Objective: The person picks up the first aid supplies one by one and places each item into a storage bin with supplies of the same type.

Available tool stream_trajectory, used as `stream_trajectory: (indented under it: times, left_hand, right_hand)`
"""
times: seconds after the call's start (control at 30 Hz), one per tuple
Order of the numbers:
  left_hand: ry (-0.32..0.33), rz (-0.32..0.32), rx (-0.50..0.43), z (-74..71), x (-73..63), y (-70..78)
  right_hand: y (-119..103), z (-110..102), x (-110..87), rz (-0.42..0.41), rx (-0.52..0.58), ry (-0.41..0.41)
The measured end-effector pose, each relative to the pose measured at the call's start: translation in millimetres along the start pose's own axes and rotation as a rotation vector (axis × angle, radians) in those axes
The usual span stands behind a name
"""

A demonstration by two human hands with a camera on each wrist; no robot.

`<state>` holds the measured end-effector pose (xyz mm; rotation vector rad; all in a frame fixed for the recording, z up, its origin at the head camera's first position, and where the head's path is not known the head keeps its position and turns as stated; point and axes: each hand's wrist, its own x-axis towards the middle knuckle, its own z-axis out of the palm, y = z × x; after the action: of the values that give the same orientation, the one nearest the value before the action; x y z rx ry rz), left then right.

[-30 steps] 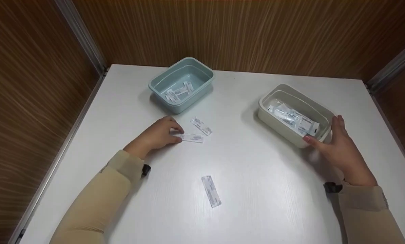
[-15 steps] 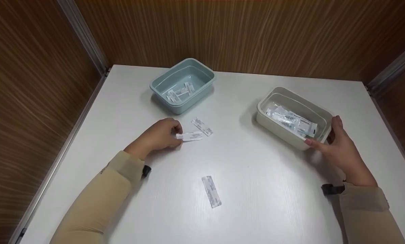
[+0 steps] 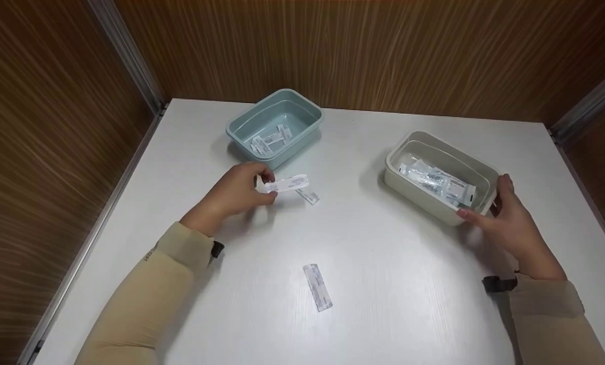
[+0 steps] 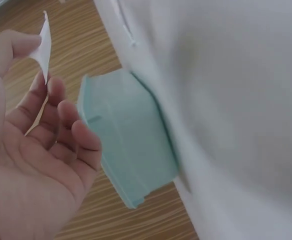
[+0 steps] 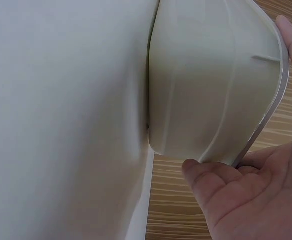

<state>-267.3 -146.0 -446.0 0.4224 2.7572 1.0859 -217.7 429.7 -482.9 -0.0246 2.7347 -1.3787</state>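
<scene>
My left hand [image 3: 239, 191] pinches one end of a slim white printed packet [image 3: 290, 183] between thumb and fingers, held just above the table. Edge-on in the left wrist view, this packet [image 4: 45, 47] looks slightly bent. Partly under it lies a second packet [image 3: 310, 196]; a third packet [image 3: 318, 287] lies nearer the front. Just beyond the left hand stands a blue-green plastic box [image 3: 300, 144] with several such packets inside. My right hand [image 3: 510, 225] grips the near right end of a beige plastic box [image 3: 419, 192], which holds several clear-and-white packages [image 3: 434, 180].
Both boxes stand on a white table [image 3: 383, 304]. Wood-grain panels [image 3: 333, 50] rise behind it and at both sides, with metal strips [image 3: 125, 50] at the corners.
The left hand has taken hold of the packet, lifted it off the table and moved slightly towards the blue-green box. The right hand stays on the beige box, which has barely shifted.
</scene>
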Motion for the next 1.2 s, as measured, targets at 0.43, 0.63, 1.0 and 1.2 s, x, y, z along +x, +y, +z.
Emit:
stream_trajectory:
  times: [0.43, 0.63, 1.0, 1.2]
  left_hand:
    - [0.229, -0.017, -0.092, -12.1, 30.8, 7.6]
    - [0.289, -0.126, -0.086, -18.9, 49.3, 3.6]
    - [0.355, -0.255, -0.034, -28.0, 77.3, -2.4]
    - [0.377, -0.251, -0.001, -25.2, 80.2, -9.6]
  right_hand:
    - [0.5, -1.1, -1.0, 0.012, -0.007, 0.012]
    - [0.6, -1.5, -0.5, -0.017, 0.009, 0.017]
    - [1.2, -1.1, -2.3, -0.013, 0.053, 0.008]
    - [1.7, -0.9, -2.4, -0.005, 0.031, 0.018]
